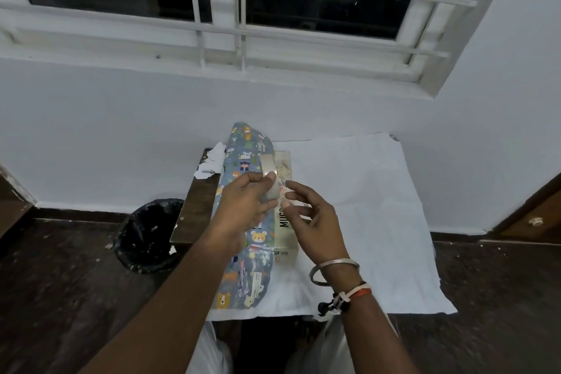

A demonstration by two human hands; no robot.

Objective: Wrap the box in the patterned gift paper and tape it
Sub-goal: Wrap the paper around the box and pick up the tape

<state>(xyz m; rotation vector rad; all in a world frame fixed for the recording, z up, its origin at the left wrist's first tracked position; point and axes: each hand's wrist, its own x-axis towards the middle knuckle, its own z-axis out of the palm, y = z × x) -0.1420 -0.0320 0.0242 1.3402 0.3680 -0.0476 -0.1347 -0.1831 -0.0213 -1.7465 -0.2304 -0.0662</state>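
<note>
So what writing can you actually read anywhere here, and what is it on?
"MUG": large dark letters running sideways on the cream box; what follows is hidden behind the right hand and tape roll.
Small print at the box's near end: too small to read.
Pale label patches on the patterned gift paper: too blurred to read.

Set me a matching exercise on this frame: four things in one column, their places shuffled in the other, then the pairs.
Things:
1. tape roll
2. patterned gift paper
3. black bin
4. metal bangle

Places:
A. on the floor, left of the table
B. on the right wrist
C. held in the left hand
D. along the box's left side

Pairs: 1-C, 2-D, 3-A, 4-B
</note>
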